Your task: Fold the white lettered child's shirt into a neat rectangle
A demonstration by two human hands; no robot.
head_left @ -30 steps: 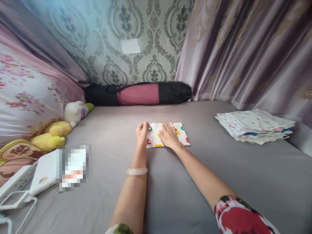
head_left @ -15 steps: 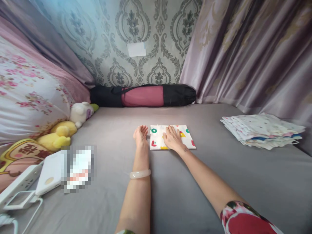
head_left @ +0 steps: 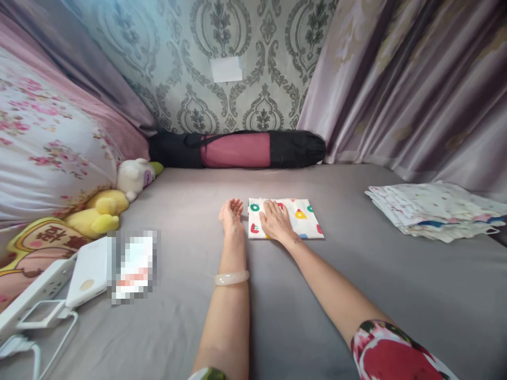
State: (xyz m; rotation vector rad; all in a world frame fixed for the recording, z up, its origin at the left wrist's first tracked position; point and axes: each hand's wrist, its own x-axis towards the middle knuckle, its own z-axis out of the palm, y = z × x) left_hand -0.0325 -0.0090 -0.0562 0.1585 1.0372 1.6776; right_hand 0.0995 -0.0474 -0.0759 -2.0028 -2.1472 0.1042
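Note:
A folded white cloth point(head_left: 312, 224) with colourful printed shapes lies flat on the grey sheet in front of me. My right hand point(head_left: 276, 219) rests palm down on its left half, fingers stretched out, covering part of the print. Just beyond the cloth's left edge, my left hand point(head_left: 232, 215) stands on its side with the palm turned toward the cloth. Its fingers are loosely curved and hold nothing. Whether it touches the cloth's edge I cannot tell.
A stack of folded cloths point(head_left: 435, 208) sits at the right. Along the wall lies a black and pink rolled bag point(head_left: 237, 150). Plush toys point(head_left: 99, 211), a power strip point(head_left: 47, 282), a white power bank point(head_left: 90, 269) and a blurred-out item point(head_left: 134, 266) are on the left.
My right hand has slid left across the cloth, uncovering the yellow print to its right. The left hand stays beside the edge. The whole view has shifted slightly.

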